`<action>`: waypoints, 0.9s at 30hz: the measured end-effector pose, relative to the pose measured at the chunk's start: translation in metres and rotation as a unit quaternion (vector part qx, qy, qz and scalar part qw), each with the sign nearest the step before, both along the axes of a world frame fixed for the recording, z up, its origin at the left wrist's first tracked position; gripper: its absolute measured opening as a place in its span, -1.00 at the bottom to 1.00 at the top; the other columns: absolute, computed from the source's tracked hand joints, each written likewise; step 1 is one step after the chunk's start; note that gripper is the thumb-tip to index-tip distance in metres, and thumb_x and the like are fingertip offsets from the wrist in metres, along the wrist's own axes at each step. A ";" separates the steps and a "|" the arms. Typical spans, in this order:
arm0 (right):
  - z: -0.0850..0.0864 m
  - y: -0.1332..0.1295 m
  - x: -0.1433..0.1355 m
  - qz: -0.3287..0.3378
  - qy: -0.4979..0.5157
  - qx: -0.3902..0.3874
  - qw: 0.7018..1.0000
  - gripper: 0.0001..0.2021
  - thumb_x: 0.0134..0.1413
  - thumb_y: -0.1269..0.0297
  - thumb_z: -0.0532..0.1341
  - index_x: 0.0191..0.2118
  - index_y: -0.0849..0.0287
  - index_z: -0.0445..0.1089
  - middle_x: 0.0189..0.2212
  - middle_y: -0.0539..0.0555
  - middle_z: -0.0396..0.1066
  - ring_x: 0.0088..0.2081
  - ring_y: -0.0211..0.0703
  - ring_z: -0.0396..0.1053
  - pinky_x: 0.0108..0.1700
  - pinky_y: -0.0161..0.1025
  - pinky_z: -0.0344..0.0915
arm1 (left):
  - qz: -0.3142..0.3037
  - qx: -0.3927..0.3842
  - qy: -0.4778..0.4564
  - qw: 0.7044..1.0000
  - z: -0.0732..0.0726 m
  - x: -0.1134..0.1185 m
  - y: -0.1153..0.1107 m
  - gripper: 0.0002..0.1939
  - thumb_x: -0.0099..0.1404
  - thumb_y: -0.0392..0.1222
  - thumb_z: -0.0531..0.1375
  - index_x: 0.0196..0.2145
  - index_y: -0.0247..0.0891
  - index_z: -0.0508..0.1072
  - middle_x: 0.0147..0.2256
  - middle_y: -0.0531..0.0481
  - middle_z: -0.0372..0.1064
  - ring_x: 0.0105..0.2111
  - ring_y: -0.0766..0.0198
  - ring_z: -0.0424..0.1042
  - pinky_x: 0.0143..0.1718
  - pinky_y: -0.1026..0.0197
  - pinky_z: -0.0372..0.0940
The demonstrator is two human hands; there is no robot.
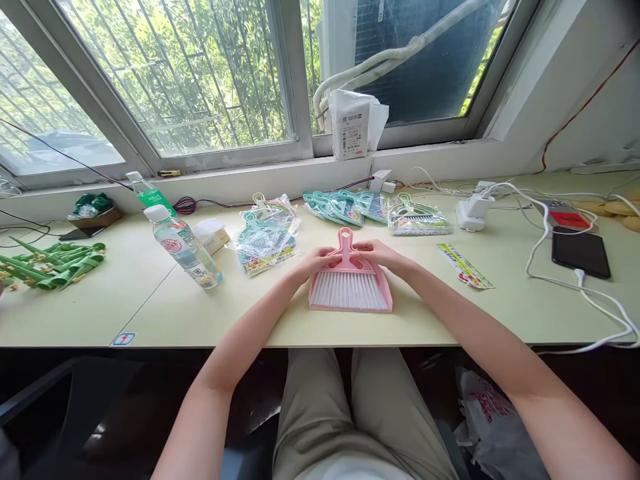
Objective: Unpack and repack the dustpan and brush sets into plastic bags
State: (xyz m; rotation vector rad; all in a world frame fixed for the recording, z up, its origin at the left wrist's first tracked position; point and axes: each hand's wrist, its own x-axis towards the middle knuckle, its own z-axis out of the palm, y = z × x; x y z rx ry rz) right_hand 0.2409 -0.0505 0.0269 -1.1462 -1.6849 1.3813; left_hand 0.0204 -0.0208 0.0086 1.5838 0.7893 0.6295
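Note:
A small pink dustpan (387,293) lies on the table in front of me, with a pink hand brush (345,291) nested in it. The brush's white bristles point toward me and both handles lie together at the far end. My left hand (323,259) is closed on the left side of the set, near the base of the handle. On the opposite side, my right hand (374,252) grips it with the thumb and fingers by the handle. Fingertips partly hide behind the pink plastic.
Bagged teal brush sets (265,233) lie beyond my left hand, more teal sets (340,205) and a green one (417,217) at the back. Left stand a water bottle (183,247) and green stalks (60,263). Right are a printed card (465,267), white cables (537,250) and a phone (580,252).

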 end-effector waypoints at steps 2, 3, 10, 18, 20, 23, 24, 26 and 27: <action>-0.005 0.000 -0.007 -0.052 0.015 -0.013 0.998 -0.58 -0.15 0.10 0.39 -0.12 0.19 0.56 -0.11 0.12 0.56 -0.06 0.07 0.48 0.04 -0.07 0.35 | 0.019 -0.014 -0.007 1.000 0.001 0.000 -0.002 -0.49 0.03 0.18 0.34 -0.30 -0.37 0.57 -0.51 0.04 0.34 -0.52 0.39 0.26 -0.46 0.30 0.08; -0.007 0.001 -0.011 -0.074 0.021 -0.016 0.997 -0.58 -0.19 0.13 0.41 -0.15 0.20 0.57 -0.13 0.13 0.57 -0.08 0.07 0.49 0.02 -0.08 0.36 | 0.031 -0.016 -0.013 0.999 0.002 0.000 -0.003 -0.49 0.02 0.18 0.34 -0.31 -0.38 0.57 -0.53 0.05 0.32 -0.53 0.40 0.24 -0.47 0.30 0.06; -0.008 0.006 -0.014 -0.122 0.027 0.011 0.992 -0.72 -0.29 0.21 0.43 -0.34 0.19 0.59 -0.38 0.07 0.58 -0.32 -0.06 0.49 -0.19 -0.15 0.40 | 0.105 -0.005 -0.038 0.994 -0.005 0.010 -0.003 -0.57 -0.08 0.07 0.39 -0.39 -0.37 0.60 -0.59 0.05 0.31 -0.54 0.36 0.25 -0.44 0.26 0.07; -0.014 0.018 -0.002 -0.118 0.007 0.035 0.992 -0.68 -0.21 0.07 0.42 -0.32 0.16 0.58 -0.40 0.07 0.57 -0.37 -0.10 0.46 -0.31 -0.21 0.38 | 0.040 -0.057 -0.015 0.997 -0.007 0.007 0.005 -0.46 0.02 0.14 0.37 -0.14 -0.29 0.57 -0.32 -0.06 0.52 -0.32 0.18 0.46 -0.30 0.22 0.26; -0.008 0.023 0.016 -0.108 -0.034 0.021 0.993 -0.66 -0.16 0.00 0.40 -0.30 0.14 0.57 -0.31 0.11 0.59 -0.33 -0.06 0.49 -0.31 -0.19 0.39 | -0.005 -0.079 0.016 0.997 -0.003 -0.004 0.011 -0.40 -0.01 0.11 0.40 -0.06 -0.27 0.55 -0.24 -0.10 0.53 -0.27 0.14 0.49 -0.29 0.21 0.29; 0.004 0.030 0.072 -0.160 -0.162 0.030 0.973 -0.68 0.03 -0.02 0.29 -0.23 0.11 0.54 -0.20 0.15 0.58 -0.29 -0.03 0.52 -0.26 -0.13 0.40 | 0.007 -0.047 0.016 0.999 0.003 -0.022 0.021 -0.37 -0.04 0.06 0.43 -0.03 -0.28 0.54 -0.23 -0.11 0.53 -0.26 0.15 0.48 -0.31 0.23 0.29; 0.006 0.031 0.096 -0.224 -0.234 0.063 0.944 -0.75 0.04 0.06 0.30 -0.24 0.11 0.54 -0.20 0.15 0.58 -0.26 -0.01 0.52 -0.20 -0.10 0.40 | 0.017 -0.034 0.008 0.999 0.004 -0.026 0.023 -0.38 -0.03 0.07 0.42 -0.03 -0.27 0.54 -0.23 -0.11 0.52 -0.27 0.16 0.48 -0.32 0.23 0.28; 0.004 0.032 0.147 -0.338 -0.390 0.090 0.852 -0.80 -0.09 0.26 0.37 -0.26 0.11 0.54 -0.18 0.15 0.57 -0.11 0.12 0.49 -0.06 0.01 0.36 | 0.033 -0.022 0.001 0.999 0.005 -0.034 0.028 -0.41 -0.01 0.08 0.40 -0.06 -0.27 0.55 -0.27 -0.09 0.51 -0.31 0.20 0.46 -0.34 0.24 0.28; 0.001 0.032 0.171 -0.344 -0.430 0.062 0.832 -0.75 -0.17 0.34 0.40 -0.25 0.12 0.54 -0.16 0.17 0.57 -0.06 0.17 0.47 -0.03 0.04 0.35 | 0.046 -0.023 0.005 0.999 0.005 -0.036 0.031 -0.43 -0.01 0.10 0.40 -0.09 -0.29 0.55 -0.30 -0.09 0.50 -0.34 0.22 0.45 -0.36 0.25 0.27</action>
